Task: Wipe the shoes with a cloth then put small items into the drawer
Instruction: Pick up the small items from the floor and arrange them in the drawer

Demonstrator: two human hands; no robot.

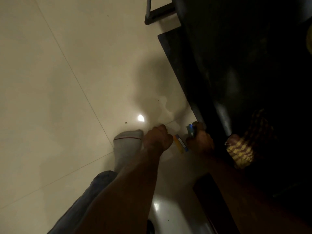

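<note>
right hand gripping blue item, yellow item between hands

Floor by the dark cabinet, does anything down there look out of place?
Yes. A yellow-and-blue item lies loose on the tiled floor between both hands, and a checked cloth sits bunched against the dark cabinet.

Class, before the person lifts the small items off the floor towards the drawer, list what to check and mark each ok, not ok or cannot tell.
1. Left hand down at floor level: ok.
2. Right hand closed on the blue item: ok.
3. Yellow and blue item within reach between the hands: ok.
4. Left hand's grip: cannot tell.
5. Drawer open: cannot tell, dark.
6. Checked cloth clear of the hands: ok.
</note>
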